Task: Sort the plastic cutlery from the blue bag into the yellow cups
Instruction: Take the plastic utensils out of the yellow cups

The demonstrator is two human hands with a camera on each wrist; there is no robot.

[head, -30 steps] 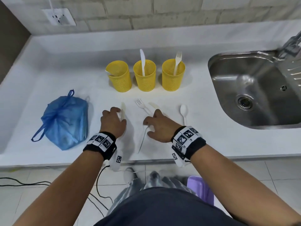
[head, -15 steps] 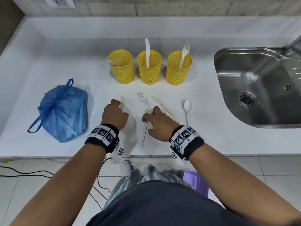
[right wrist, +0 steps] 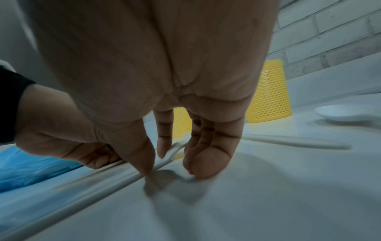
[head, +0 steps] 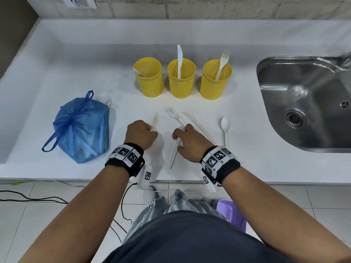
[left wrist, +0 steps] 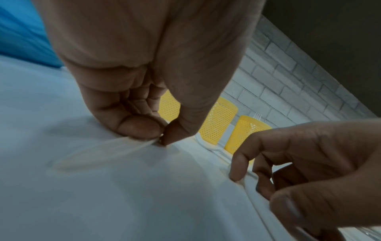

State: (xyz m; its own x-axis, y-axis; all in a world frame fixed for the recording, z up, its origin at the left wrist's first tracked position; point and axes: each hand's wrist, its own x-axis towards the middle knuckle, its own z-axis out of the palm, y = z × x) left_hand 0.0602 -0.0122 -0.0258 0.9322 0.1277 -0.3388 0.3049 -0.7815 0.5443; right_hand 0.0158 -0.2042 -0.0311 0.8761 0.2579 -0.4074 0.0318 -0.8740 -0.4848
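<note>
Three yellow mesh cups stand in a row at the back: the left cup [head: 148, 77] holds a spoon, the middle cup [head: 181, 78] a knife, the right cup [head: 216, 79] a fork. The knotted blue bag [head: 81, 128] lies at the left. My left hand [head: 140, 133] pinches the handle of a cream knife [head: 155, 120] between thumb and forefinger [left wrist: 142, 127] on the counter. My right hand [head: 187, 141] closes thumb and fingers [right wrist: 206, 163] on a white fork [head: 173, 154] lying flat. A second fork [head: 175, 115], a second knife [head: 199, 128] and a spoon [head: 224, 124] lie loose nearby.
A steel sink [head: 307, 103] is sunk into the counter at the right. The white counter's front edge [head: 76, 179] runs just behind my wrists. A brick wall with a socket [head: 79, 1] backs the counter. Cables lie on the tiled floor [head: 38, 198].
Both hands have stayed almost in place over the knife and the fork. The right hand's fingers have settled closer onto the fork handle. My head has tipped slightly downward.
</note>
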